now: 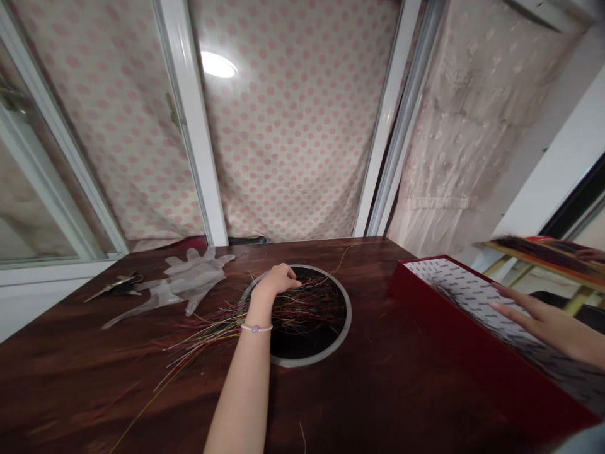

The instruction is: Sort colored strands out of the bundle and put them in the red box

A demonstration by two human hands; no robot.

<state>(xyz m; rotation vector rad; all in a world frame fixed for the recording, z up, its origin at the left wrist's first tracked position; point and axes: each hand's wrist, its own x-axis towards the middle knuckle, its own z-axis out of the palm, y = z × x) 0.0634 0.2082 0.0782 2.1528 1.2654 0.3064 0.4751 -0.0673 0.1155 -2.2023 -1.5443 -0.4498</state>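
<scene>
A bundle of thin coloured wires (302, 309), red, green, yellow and white, lies across a round black disc with a pale grey rim (348, 315). My left hand (278, 280), with a beaded bracelet at the wrist, is over the far part of the bundle. Its fingers are bent together on the wires; exactly which strands they pinch is hidden. To the right, my right hand (543, 321) is held over the red box (454, 340), fingers stretched out and holding nothing visible. White patterned paper lines this open box, and dark thin strands show inside.
A clear plastic glove (193, 280) and dark-handled scissors (116, 287) lie at the left of the brown table (378, 391). Dotted curtain (293, 126) and window frames stand behind. At far right, a rack (548, 255) bears dark strands, with another person's hand (588, 254) there.
</scene>
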